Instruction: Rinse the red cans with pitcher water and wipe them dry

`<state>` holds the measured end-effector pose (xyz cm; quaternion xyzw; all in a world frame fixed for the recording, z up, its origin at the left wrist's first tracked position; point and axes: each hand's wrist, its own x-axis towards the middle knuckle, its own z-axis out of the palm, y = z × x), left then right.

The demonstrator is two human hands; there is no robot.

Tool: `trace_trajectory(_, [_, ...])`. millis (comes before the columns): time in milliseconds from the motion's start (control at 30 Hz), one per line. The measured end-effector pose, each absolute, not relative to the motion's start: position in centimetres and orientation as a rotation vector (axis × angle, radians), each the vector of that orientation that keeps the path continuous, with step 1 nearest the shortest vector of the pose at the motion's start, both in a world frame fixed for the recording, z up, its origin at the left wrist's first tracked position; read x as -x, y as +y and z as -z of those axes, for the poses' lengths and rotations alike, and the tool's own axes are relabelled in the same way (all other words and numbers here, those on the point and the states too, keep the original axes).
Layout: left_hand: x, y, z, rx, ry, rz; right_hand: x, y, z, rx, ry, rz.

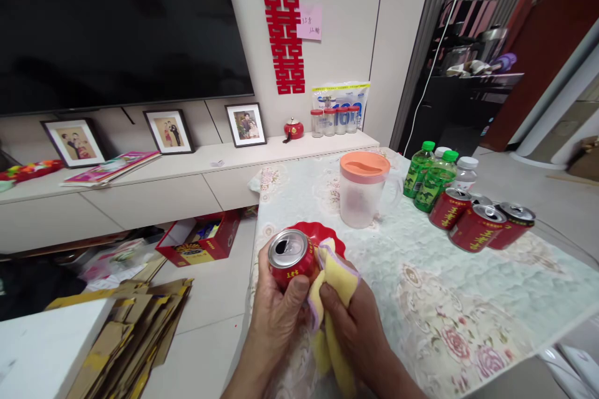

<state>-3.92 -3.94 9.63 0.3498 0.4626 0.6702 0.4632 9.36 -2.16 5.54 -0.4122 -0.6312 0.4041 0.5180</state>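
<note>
An opened red can [291,257] is held in my left hand [276,312], its fingers wrapped round it and its silver top tilted toward me. My right hand [353,318] grips a yellow cloth [341,274] with a purple edge, which lies against the can's right side and hangs down below. Just behind the can, a red scalloped dish [327,234] rests on the table. A pitcher [359,196] with an orange lid stands beyond the dish.
On the flowered tablecloth [393,268], several red cans [477,229] and green-capped bottles [435,181] stand at the right. Behind is a low cabinet [206,168] with photo frames and jars. Flattened cardboard [140,330] and a red box [201,240] lie at the left.
</note>
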Motion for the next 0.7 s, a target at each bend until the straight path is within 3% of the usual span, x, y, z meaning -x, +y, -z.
trace_trajectory(133, [3.4, -3.9, -9.6, -0.875, 1.108, -1.649, -9.9, -2.5, -4.9, 0.930, -1.644, -0.696])
trace_trajectory(333, [3.0, -4.3, -8.9, -0.942, 1.082, -1.541, -10.7, -3.2, -5.9, 0.858, -1.656, -0.715])
trace_trajectory(533, [1.7, -5.1, -9.6, -0.906, 1.195, -1.463, -11.5, -3.0, -6.3, 0.800, -1.688, -0.474])
trace_trajectory(700, [0.9, -5.3, -9.0, -0.896, 0.995, -1.389, -11.5, -3.4, -5.4, 0.880, -1.455, -0.657])
